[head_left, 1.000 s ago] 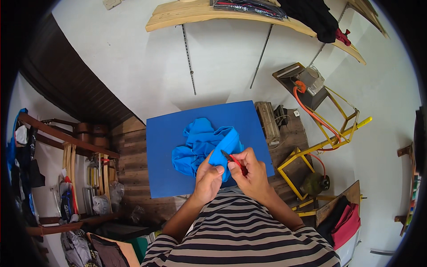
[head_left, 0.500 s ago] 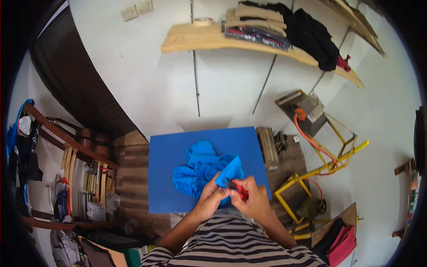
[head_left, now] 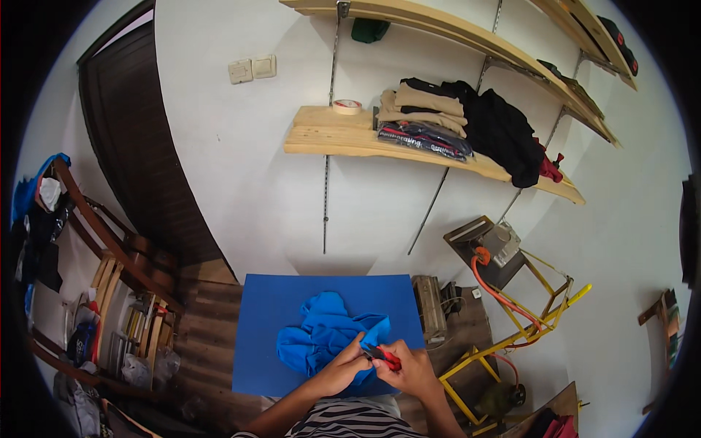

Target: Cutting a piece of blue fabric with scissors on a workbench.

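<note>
A crumpled bright blue cloth (head_left: 318, 342), perhaps a garment, lies on the blue tabletop (head_left: 255, 306). My left hand (head_left: 339, 372) pinches a raised edge of it near the front of the table. In my right hand (head_left: 411, 374) are small red-handled cutters (head_left: 392, 360), held by the handles. Their dark jaws point left, at the bit of cloth beside my left fingertips. My fingers partly hide the jaws, so I cannot tell whether they are closed on the cloth.
A yellow metal frame (head_left: 504, 346) with an orange hose stands right of the table, beside a wooden crate (head_left: 431, 310). A wall shelf (head_left: 321, 139) with folded clothes and a tape roll is ahead. A cluttered brown rack (head_left: 109, 237) stands left, near a dark door (head_left: 139, 146).
The view has tilted up, so table and hands sit lower and more of the shelves shows. My hands stay together at the cloth's edge, the cutters still in my right hand.
</note>
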The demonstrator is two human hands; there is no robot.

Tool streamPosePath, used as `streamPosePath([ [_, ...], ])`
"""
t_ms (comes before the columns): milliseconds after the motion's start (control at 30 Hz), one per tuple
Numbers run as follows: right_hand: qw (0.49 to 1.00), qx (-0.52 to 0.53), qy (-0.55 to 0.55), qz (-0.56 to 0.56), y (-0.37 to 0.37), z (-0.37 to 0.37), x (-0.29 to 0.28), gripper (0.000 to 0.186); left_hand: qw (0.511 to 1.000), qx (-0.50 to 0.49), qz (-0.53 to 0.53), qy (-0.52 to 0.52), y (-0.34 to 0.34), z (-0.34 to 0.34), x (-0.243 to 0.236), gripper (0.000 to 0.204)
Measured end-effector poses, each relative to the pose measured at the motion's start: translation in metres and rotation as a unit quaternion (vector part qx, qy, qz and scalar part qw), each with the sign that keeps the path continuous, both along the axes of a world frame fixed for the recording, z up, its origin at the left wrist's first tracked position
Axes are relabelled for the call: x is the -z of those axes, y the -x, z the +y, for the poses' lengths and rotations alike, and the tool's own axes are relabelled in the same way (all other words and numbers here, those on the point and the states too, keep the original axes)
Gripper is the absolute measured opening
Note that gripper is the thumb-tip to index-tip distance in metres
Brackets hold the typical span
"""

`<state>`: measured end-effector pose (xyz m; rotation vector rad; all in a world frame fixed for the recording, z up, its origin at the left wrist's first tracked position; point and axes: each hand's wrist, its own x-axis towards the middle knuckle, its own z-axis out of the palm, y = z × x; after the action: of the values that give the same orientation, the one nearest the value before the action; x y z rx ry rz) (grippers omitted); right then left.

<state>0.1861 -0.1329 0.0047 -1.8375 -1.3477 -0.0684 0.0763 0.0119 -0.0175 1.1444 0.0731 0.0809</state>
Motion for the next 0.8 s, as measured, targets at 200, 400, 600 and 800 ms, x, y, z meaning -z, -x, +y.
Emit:
streamPosePath([
  [200, 0.987, 0.001, -0.040, 0.154, 0.004, 0.010, 0.010, 0.028, 0.998, -0.012, -0.030, 0.055, -0.007, 0.000, 0.011, 0.038],
  [400, 0.911, 0.003, -0.094, 0.402, 0.006, 0.027, 0.025, 0.020, 0.989, -0.086, 0.015, 0.119, -0.019, -0.006, 0.025, 0.021],
  [600, 0.905, 0.110, -0.153, 0.382, -0.024, 0.034, 0.032, 0.017, 0.975, -0.130, 0.006, 0.182, -0.016, 0.002, 0.033, 0.022],
  [800, 0.847, 0.008, -0.086, 0.524, -0.069, 0.036, 0.058, 0.017, 0.987, -0.102, 0.003, 0.123, -0.007, 0.011, 0.023, 0.027],
])
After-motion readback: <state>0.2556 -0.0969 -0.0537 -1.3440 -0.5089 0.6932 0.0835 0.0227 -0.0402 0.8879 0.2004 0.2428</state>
